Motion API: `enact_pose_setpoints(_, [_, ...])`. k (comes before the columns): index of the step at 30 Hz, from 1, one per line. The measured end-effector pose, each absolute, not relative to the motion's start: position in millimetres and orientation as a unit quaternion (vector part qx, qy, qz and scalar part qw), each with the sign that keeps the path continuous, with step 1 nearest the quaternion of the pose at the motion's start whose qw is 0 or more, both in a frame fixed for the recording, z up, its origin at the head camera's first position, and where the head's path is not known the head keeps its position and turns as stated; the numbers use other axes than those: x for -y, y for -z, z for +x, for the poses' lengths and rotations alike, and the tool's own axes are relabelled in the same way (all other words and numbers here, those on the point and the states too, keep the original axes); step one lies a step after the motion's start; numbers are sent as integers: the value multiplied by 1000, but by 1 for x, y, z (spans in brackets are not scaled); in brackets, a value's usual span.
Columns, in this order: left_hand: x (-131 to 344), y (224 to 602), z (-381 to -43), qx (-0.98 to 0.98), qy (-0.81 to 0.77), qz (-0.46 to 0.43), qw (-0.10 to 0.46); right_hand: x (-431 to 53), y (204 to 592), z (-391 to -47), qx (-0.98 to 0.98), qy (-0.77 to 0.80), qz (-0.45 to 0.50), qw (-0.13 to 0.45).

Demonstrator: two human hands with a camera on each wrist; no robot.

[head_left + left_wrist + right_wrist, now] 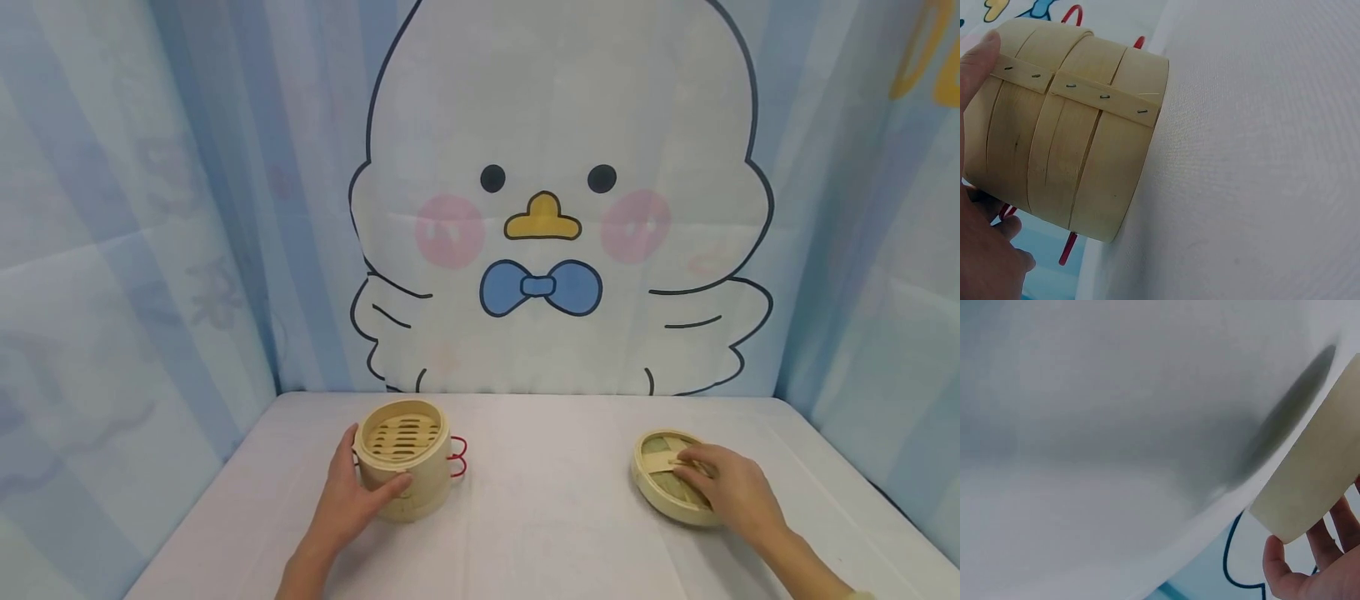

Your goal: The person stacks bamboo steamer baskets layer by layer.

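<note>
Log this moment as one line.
left hand: grips bamboo steamer | right hand: holds bamboo lid | lid: apart from steamer | steamer: slats exposed

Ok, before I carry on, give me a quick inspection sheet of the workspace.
Surface: white tabletop, faint creases.
Job's things: bamboo steamer, uncovered, slats showing, red loops on its sides; round lid apart from it, to the right, strap side up.
Clutter: nothing seen.
Left hand: holds the steamer's side.
Right hand: pinches the lid's strap.
Cables: nothing seen.
Surroundings: back cloth with a white cartoon bird; pale blue-and-white side curtains.
</note>
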State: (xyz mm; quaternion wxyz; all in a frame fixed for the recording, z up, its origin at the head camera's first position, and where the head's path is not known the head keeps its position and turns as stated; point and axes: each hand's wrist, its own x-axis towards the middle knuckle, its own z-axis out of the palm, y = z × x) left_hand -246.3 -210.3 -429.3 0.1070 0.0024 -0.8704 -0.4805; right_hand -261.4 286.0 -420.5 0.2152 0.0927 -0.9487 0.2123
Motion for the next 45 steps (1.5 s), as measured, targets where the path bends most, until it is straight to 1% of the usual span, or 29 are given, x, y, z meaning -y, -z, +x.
enact_pose_setpoints(5, [210,429,-247,870,482,3,104,-273,411,-263,944,-216,97,228])
enact_pose_setpoints(19, [209,427,-246,874,477,15,95,-235,389,-265,947,-239,91,193])
enact_pose_setpoints(36, [208,427,-245,874,477,10,97,-189,369,-266,927,-273,135,218])
enact_pose_setpoints(45, [209,427,-245,872,480,10,98,-162,360,-269,926,-280,137,212])
